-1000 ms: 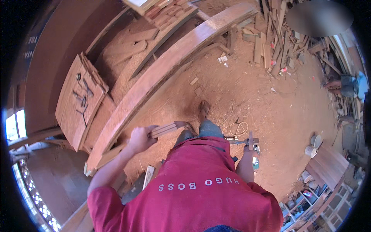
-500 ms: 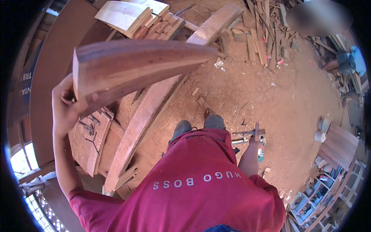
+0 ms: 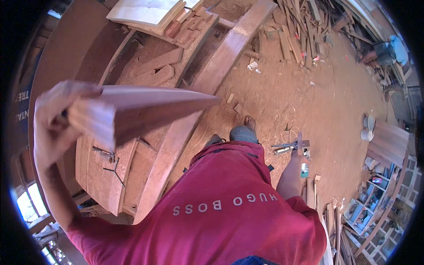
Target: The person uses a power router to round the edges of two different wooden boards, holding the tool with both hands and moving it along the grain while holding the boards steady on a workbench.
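My left hand (image 3: 57,119) is raised at the left, its fingers closed round the near end of a thick reddish-brown wooden board (image 3: 150,104). The board tapers away to the right, above a workbench and a long beam; it and the hand are blurred by motion. At my right side hangs my right hand (image 3: 299,158), closed on a tool (image 3: 304,145) with metal bars, an upright brown piece and a bit of teal. What kind of tool it is I cannot make out, and my fingers are partly hidden by it.
A long wooden beam (image 3: 221,62) runs diagonally beside my legs. On the bench (image 3: 95,181) lie dark metal tools (image 3: 115,170). Stacked boards (image 3: 143,15) stand at the far left, scrap wood (image 3: 293,31) far right. A person (image 3: 391,51) is at the right edge, near tubs (image 3: 367,128).
My left hand has moved left and down, turning the board so its cut end shows and its tip lies lower. The tool in my right hand has shifted slightly right.
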Tool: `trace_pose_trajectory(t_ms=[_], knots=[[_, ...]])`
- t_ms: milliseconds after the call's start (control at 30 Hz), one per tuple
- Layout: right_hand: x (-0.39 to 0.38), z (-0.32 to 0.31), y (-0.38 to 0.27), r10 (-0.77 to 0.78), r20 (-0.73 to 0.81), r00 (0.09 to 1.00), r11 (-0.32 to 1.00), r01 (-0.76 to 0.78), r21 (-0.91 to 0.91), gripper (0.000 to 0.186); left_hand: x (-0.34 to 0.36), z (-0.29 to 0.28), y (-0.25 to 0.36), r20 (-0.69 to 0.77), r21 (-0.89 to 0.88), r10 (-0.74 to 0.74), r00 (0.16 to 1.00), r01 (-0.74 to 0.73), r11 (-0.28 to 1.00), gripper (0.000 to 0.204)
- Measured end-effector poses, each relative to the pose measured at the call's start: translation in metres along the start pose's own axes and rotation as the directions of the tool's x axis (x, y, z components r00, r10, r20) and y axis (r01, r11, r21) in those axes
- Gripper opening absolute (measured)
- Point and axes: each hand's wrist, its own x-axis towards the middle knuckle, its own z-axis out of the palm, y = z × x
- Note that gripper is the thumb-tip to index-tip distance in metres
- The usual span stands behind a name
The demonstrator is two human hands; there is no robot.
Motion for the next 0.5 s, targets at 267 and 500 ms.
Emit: trace_pose_trajectory(t_ms=[267, 500], knots=[[-0.026, -0.032, 0.084, -0.027, -0.030, 0.999, 0.996, 0.024, -0.089, 0.058, -0.162, 0.139, -0.026, -0.829, -0.042, -0.175, 0.531, 0.254, 0.966, 0.073], [-0.007, -0.045, 0.103, -0.147, 0.066, 0.987, 0.987, 0.151, -0.049, 0.053, -0.425, 0.328, 0.001, -0.108, -0.977, -0.987, -0.123, 0.198, 0.082, 0.076]])
